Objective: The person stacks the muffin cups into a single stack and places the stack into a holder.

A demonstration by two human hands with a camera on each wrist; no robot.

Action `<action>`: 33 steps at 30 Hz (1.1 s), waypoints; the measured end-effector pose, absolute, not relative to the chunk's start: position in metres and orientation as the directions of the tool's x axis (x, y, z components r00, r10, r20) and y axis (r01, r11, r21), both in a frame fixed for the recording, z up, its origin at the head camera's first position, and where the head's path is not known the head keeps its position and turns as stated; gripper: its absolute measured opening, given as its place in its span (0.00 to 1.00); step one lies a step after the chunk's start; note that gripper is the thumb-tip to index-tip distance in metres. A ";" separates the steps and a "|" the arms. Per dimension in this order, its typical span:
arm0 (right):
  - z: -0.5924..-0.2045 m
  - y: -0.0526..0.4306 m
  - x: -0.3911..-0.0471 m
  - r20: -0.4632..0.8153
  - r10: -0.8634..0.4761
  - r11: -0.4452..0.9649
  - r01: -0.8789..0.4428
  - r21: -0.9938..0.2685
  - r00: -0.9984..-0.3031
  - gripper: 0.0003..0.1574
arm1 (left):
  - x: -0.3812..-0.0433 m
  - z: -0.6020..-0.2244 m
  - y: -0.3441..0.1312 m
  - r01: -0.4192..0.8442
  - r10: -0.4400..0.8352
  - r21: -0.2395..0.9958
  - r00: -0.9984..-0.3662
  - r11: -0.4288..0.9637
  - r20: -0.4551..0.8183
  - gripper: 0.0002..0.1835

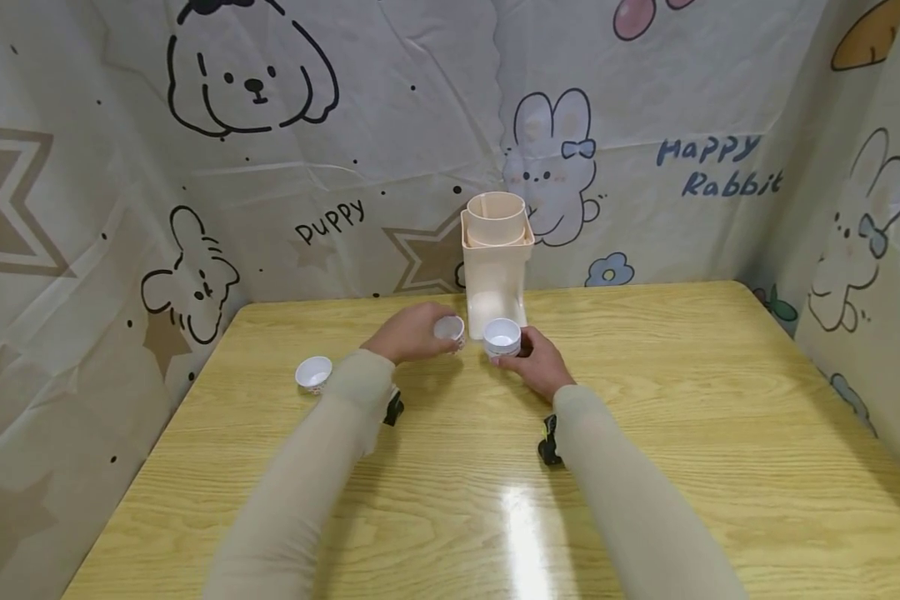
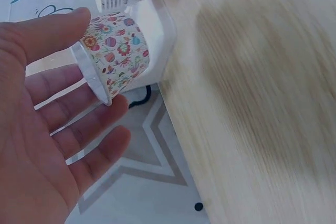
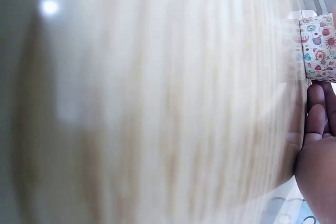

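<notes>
My left hand [image 1: 418, 335] pinches a small paper cup [image 1: 450, 331] by its rim, between thumb and fingers, above the table. A pattern of colourful flowers covers that cup's side in the left wrist view. To its right, my right hand [image 1: 537, 363] grips a stack of matching paper cups [image 1: 502, 335] from the side; several rims show in the left wrist view. The held cup and the stack are apart. One more paper cup [image 1: 314, 372] stands upright on the table, left of my left forearm. In the right wrist view, my right hand [image 3: 317, 114] shows only partly.
Just behind the stack stands a tall cream-coloured holder [image 1: 495, 279] with a round tube in its top. The wood-grain table [image 1: 450, 500] ends at a cloth [image 1: 420, 150] printed with cartoon animals, which hangs at the back and both sides.
</notes>
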State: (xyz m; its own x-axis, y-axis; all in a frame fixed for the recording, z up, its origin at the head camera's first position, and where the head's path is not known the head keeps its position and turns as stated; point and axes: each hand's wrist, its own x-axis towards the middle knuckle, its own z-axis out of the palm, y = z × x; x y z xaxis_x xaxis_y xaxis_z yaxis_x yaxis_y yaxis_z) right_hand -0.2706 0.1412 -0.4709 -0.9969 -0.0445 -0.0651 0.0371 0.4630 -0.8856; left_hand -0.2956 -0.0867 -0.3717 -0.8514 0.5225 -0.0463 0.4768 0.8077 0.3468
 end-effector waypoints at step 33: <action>-0.469 0.143 -0.269 -0.067 -0.064 0.455 0.031 -0.890 -0.996 0.34 | -0.308 -0.359 -0.004 0.486 0.530 0.277 -0.841 0.829 -0.111 0.32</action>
State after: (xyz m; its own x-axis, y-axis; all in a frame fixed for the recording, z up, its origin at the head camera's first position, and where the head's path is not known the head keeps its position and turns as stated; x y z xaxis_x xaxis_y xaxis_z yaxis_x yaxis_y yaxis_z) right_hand -0.2695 0.1428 -0.4685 -0.9957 -0.0639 -0.0669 0.0306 0.4555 -0.8897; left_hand -0.3082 -0.0043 -0.3585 -0.8406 0.5301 -0.1110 0.4861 0.8289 0.2767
